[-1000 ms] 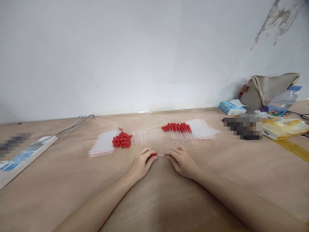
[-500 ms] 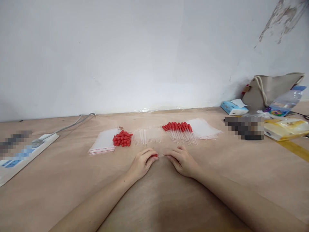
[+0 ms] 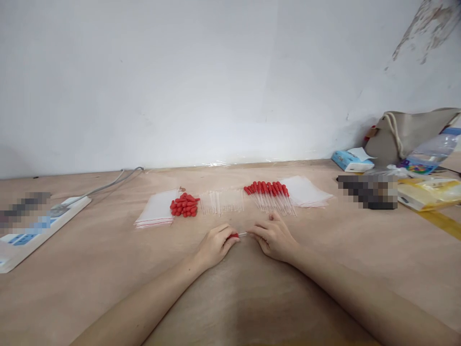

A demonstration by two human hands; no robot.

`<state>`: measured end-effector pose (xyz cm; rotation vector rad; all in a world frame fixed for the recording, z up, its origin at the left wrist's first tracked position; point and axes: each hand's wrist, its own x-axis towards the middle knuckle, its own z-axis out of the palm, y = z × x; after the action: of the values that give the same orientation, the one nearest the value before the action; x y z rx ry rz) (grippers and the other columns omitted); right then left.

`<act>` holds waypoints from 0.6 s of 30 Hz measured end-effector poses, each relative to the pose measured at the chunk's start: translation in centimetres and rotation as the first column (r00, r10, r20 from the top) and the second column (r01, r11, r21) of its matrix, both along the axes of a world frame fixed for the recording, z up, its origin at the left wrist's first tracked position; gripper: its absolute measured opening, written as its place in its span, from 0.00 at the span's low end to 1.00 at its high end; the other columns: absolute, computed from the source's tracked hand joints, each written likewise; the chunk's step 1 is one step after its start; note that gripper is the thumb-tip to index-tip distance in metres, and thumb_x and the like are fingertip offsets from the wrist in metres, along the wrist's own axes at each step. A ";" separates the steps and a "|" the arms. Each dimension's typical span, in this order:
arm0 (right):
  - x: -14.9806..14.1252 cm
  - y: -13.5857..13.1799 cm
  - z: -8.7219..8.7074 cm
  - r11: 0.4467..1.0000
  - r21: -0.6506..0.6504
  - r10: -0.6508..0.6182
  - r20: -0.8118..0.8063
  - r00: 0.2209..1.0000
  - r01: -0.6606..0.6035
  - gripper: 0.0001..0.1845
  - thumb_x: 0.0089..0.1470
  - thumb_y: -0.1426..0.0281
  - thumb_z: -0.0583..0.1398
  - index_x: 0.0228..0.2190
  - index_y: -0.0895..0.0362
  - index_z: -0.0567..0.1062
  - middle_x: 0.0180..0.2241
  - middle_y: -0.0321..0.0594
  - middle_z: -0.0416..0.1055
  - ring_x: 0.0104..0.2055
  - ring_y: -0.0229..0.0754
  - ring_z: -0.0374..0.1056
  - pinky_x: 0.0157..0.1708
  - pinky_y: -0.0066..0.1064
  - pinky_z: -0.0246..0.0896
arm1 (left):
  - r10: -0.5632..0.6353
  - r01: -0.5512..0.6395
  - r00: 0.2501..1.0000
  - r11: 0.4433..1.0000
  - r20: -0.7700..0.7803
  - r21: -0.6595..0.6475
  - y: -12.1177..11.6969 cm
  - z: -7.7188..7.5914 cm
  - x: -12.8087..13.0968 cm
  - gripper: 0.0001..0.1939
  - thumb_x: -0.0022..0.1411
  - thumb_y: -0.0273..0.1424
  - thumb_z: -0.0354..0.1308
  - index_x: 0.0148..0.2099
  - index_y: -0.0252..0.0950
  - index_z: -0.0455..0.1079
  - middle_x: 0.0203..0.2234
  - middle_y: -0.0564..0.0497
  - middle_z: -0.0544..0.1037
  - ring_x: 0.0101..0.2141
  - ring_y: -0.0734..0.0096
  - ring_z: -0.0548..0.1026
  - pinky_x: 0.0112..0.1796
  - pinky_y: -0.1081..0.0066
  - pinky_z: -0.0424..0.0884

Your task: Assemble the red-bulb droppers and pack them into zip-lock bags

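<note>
My left hand [image 3: 216,246] pinches a red rubber bulb [image 3: 234,235], mostly covered by the fingers. From the bulb's right end a thin clear dropper tube [image 3: 242,234] runs across to my right hand [image 3: 275,239], whose thumb and index finger grip it. Beyond my left hand lies a pile of loose red bulbs [image 3: 184,205]. A row of bare clear tubes [image 3: 221,202] is spread beside that pile. Behind my right hand, several droppers with red bulbs on their tubes [image 3: 268,194] lie side by side, bulbs toward the wall.
Stacks of clear zip bags lie left [image 3: 154,209] and right [image 3: 306,191] of the rows. A power strip [image 3: 43,235] with a grey cable is at far left. At right are a tissue pack [image 3: 351,161], a beige bag [image 3: 425,127], a plastic bottle [image 3: 432,151] and a yellow-edged packet [image 3: 428,193].
My hands have come slightly closer together, and less of the tube shows between them. The view has shifted a little.
</note>
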<state>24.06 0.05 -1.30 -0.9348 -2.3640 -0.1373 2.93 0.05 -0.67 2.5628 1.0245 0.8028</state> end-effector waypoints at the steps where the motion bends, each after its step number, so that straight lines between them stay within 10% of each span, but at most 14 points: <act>1: -0.1 -0.1 0.0 1.000 -0.003 -0.006 0.000 1.000 0.006 0.11 0.53 0.76 0.52 0.34 0.55 0.73 0.25 0.36 0.70 0.25 0.33 0.59 0.33 0.33 0.39 | 0.000 0.000 1.000 1.000 -0.010 0.005 0.0 0.0 0.0 0.09 0.63 0.31 0.47 0.35 0.34 0.66 0.29 0.50 0.70 0.31 0.72 0.68 0.33 0.73 0.65; 18: -0.5 -0.9 1.5 0.996 0.046 -0.085 0.181 0.980 0.078 0.13 0.55 0.69 0.50 0.26 0.58 0.72 0.27 0.41 0.70 0.32 0.39 0.61 0.34 0.34 0.41 | 0.024 -0.025 0.999 1.000 0.032 0.011 0.7 0.6 -0.7 0.11 0.62 0.30 0.48 0.46 0.37 0.63 0.37 0.48 0.69 0.34 0.70 0.68 0.37 0.69 0.65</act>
<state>23.52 -0.86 0.16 -1.0398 -2.4803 -0.3125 2.26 0.79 -0.10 2.5427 1.0466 0.8556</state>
